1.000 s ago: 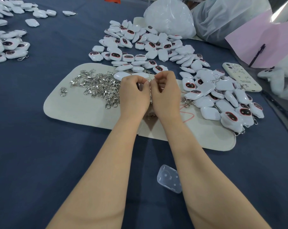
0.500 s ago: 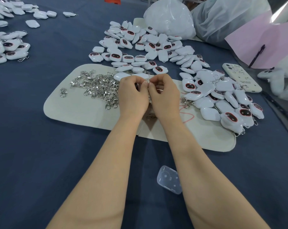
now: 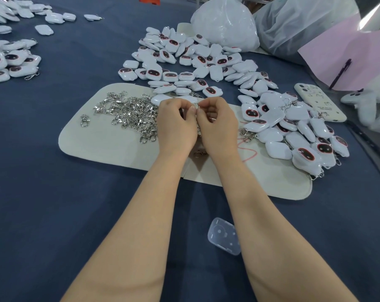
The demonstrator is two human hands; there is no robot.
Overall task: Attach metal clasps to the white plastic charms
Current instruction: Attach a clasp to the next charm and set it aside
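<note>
We extend the left forearm (image 3: 141,214) and the right forearm (image 3: 260,214) forward so that they converge. This brings the left hand (image 3: 176,127) and the right hand (image 3: 220,127) side by side, backs up and inner edges close together. The fingers of both hands are curled toward the palms, and the thumb and forefinger tips meet just beyond the knuckles, where together they pinch a small metal ring (image 3: 195,105) between the two hands.

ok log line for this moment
left grip: pinches clasp | right grip: pinches same clasp | charm in hands: cannot tell | spare clasps: on mat
</note>
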